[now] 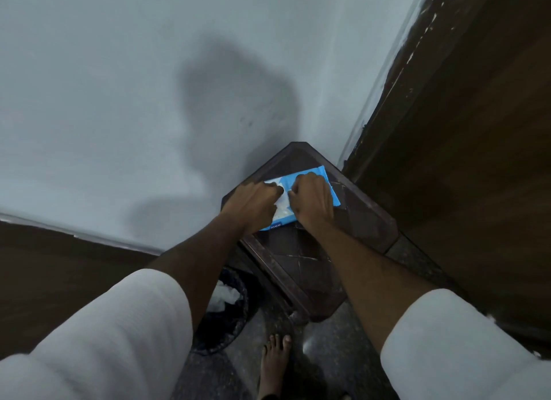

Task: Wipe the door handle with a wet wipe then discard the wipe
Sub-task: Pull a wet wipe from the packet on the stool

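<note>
A blue pack of wet wipes (323,174) lies flat on a small dark wooden table (366,220) in the corner. My left hand (253,204) rests on the pack's left part, its fingers pinching the white wipe (281,206) that sticks out of the opening. My right hand (313,201) presses down on the pack's right part, fingers curled at the opening. The door handle is not in view.
A dark wooden door (477,131) stands at the right, next to the table. A black mesh waste bin (229,325) with white crumpled wipes inside sits on the dark floor under my left forearm. My bare foot (274,364) is below. A pale wall fills the left.
</note>
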